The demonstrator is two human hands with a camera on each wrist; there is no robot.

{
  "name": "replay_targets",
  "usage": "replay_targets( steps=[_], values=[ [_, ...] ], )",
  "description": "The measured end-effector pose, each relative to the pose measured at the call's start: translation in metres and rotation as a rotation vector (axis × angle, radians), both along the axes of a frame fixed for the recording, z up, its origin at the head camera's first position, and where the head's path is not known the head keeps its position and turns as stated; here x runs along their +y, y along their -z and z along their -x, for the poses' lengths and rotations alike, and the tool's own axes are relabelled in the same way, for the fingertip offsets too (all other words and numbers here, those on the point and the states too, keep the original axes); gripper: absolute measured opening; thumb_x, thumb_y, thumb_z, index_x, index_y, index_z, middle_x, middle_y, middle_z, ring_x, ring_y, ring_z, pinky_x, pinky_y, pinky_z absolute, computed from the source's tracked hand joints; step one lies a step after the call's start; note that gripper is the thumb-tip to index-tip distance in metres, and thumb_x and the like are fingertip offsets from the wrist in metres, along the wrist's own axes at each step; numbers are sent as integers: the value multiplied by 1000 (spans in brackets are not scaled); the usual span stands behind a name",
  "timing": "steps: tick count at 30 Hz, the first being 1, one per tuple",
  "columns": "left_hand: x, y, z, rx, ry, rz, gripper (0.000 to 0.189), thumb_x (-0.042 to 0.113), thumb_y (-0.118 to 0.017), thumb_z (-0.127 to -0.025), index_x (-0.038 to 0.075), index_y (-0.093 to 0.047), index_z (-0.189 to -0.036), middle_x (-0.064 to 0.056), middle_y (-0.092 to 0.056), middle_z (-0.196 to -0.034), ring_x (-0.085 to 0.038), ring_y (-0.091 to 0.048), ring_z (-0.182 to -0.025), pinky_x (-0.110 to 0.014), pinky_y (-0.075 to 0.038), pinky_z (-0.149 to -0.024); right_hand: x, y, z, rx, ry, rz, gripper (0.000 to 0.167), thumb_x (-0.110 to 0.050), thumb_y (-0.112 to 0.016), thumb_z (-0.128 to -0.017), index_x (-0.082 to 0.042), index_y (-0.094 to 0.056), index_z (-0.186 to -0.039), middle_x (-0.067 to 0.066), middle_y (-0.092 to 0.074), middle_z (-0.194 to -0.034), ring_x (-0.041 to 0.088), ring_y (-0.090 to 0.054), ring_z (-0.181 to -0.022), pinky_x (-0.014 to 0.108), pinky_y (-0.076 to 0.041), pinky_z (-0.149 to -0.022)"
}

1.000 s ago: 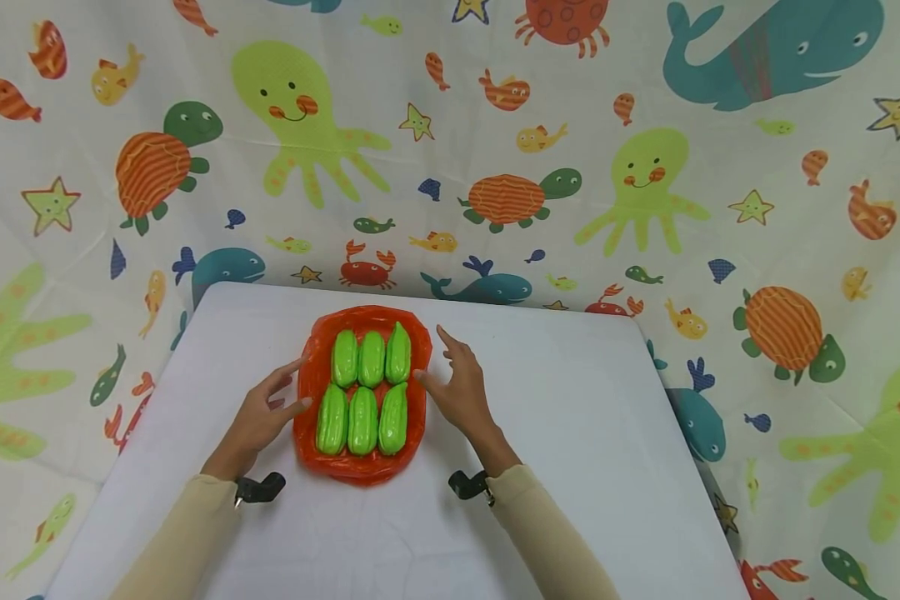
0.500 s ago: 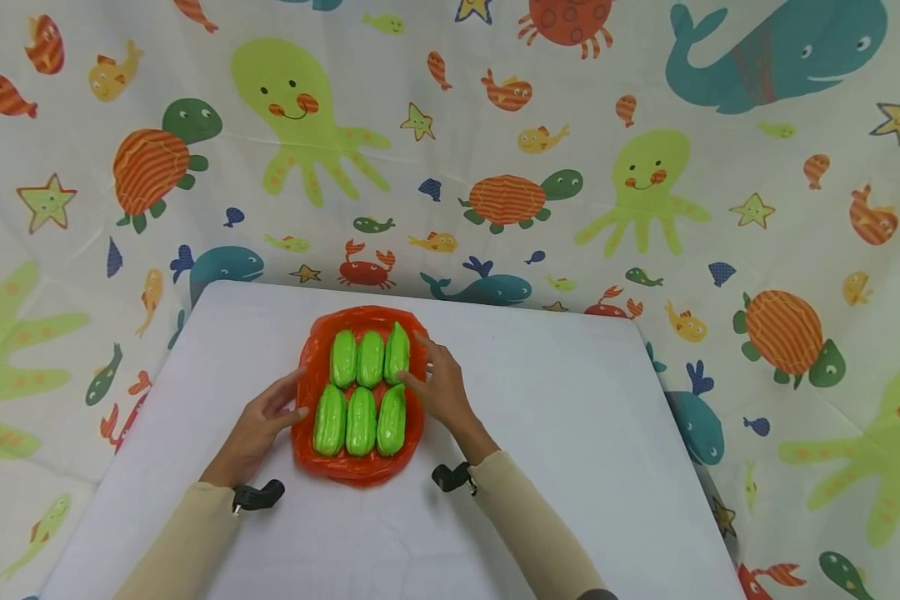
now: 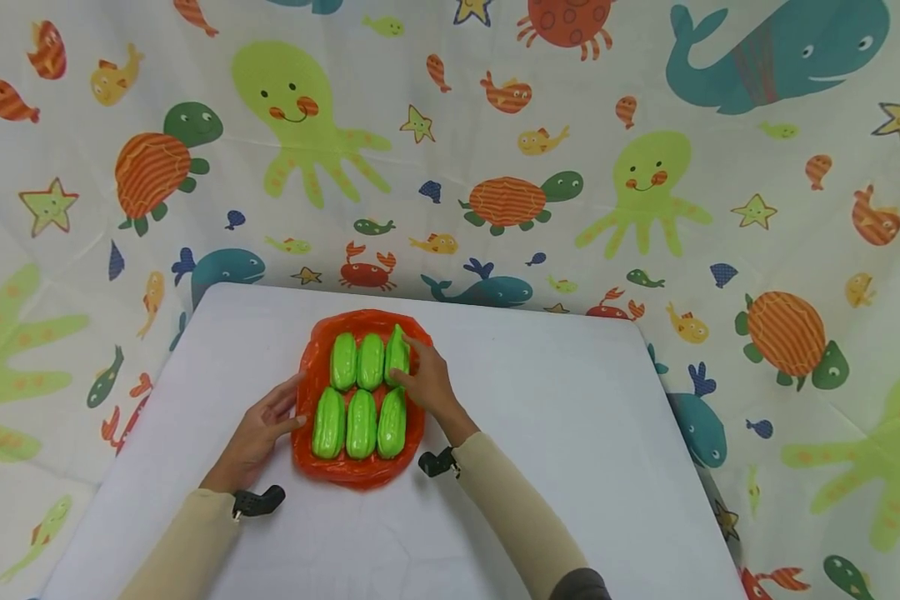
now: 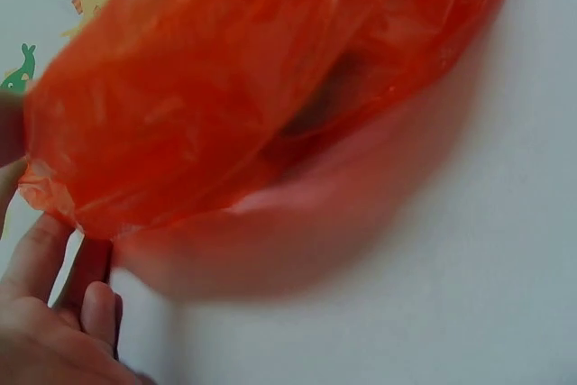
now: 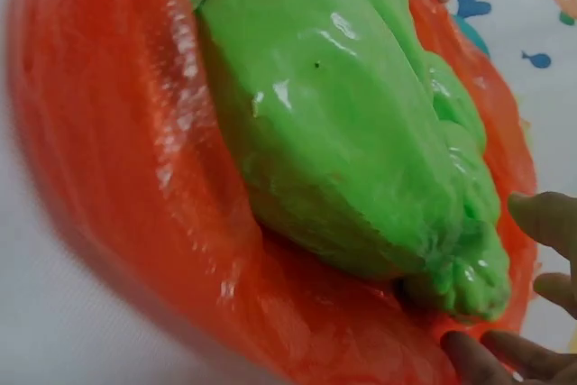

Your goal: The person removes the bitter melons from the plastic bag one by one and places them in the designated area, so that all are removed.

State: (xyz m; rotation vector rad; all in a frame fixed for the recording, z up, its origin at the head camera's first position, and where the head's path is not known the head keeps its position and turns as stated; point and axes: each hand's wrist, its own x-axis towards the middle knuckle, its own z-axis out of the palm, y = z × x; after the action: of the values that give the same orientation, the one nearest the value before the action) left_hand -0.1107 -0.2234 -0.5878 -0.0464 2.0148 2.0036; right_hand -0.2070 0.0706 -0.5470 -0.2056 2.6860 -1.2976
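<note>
Several glossy green, gourd-like pieces lie in two rows in a shallow tray (image 3: 356, 476) wrapped in red plastic. My left hand (image 3: 253, 437) is at the tray's left rim, thumb and fingers spread; in the left wrist view the fingertips touch the red plastic (image 4: 207, 87). My right hand (image 3: 433, 385) reaches over the right rim, thumb and fingers about the upper-right green piece (image 3: 395, 354). The right wrist view has the lower-right green piece (image 5: 315, 114) in front, and the right fingertips (image 5: 469, 358) beside the piece beyond it, with no firm grip visible.
The tray stands on a table covered with a white cloth (image 3: 555, 400). Behind it hangs a curtain (image 3: 450, 125) printed with sea animals. A black camera (image 3: 258, 502) is strapped to the left wrist, another (image 3: 438, 462) to the right.
My right hand has moved left and inward, from outside the right rim to the upper-right green piece. The left hand stays at the left rim, and the pieces lie as before.
</note>
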Motion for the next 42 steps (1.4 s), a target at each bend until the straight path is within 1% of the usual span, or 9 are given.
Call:
replay_targets(
  steps=[2,5,13,20,26,30,33,37,42],
  values=[
    [0,2,0,1,-2,2,76,20,-68,-105,25,-28,-170,-7,-19,-180,-37,-14,-166,-25,-26,-129,-3,2,2,-8,4,-4,69,-24,-76,-100,-15,-46,-161,9,-55,-157,28,-58,-137,47,-56,-112],
    [-1,3,0,8,1,-3,76,19,-67,-105,24,-28,-170,-6,-19,-180,-36,-14,-166,-22,-27,-127,-7,5,4,-10,15,-8,68,-23,-77,-99,-14,-48,-160,9,-56,-157,28,-58,-139,48,-54,-113],
    [-1,3,-1,8,1,-7,77,18,-68,-105,24,-27,-170,-7,-19,-180,-35,-15,-166,-24,-27,-127,-12,10,6,-8,51,-17,66,-20,-79,-97,-14,-51,-157,9,-57,-156,29,-58,-140,49,-53,-115],
    [0,3,-1,7,3,-3,77,18,-68,-105,24,-27,-170,-8,-19,-180,-36,-15,-166,-22,-29,-126,-9,4,5,-13,86,-3,68,-20,-79,-97,-18,-51,-158,10,-57,-155,28,-58,-138,48,-55,-112],
    [0,3,-1,11,2,-3,77,19,-68,-105,24,-27,-170,-9,-20,-179,-36,-15,-166,-17,-30,-125,-2,-4,3,-9,109,20,70,-22,-80,-96,-23,-50,-159,11,-58,-148,27,-60,-130,44,-59,-107],
    [0,2,-2,6,-1,-5,78,19,-69,-105,23,-27,-170,-10,-20,-179,-35,-14,-166,-14,-31,-124,6,-7,4,-6,132,27,69,-21,-80,-97,-23,-50,-159,13,-58,-145,27,-61,-127,42,-61,-105],
    [0,2,-2,3,-1,-9,77,19,-68,-105,24,-27,-170,-10,-19,-179,-35,-14,-167,-14,-30,-124,13,-9,5,-24,156,66,69,-19,-80,-97,-23,-51,-159,14,-56,-148,30,-64,-129,42,-62,-102],
    [0,1,-2,-2,-3,-3,78,19,-68,-105,25,-26,-170,-10,-19,-180,-35,-13,-167,-15,-30,-125,24,-10,6,-59,187,98,70,-20,-80,-97,-26,-50,-159,14,-54,-152,33,-66,-131,43,-63,-99],
    [0,1,-2,-1,-3,12,78,21,-69,-105,25,-26,-171,-10,-19,-179,-35,-14,-167,-13,-31,-123,41,-11,7,-66,223,94,70,-21,-80,-96,-26,-50,-159,14,-54,-155,34,-65,-131,46,-63,-100]
  ],
)
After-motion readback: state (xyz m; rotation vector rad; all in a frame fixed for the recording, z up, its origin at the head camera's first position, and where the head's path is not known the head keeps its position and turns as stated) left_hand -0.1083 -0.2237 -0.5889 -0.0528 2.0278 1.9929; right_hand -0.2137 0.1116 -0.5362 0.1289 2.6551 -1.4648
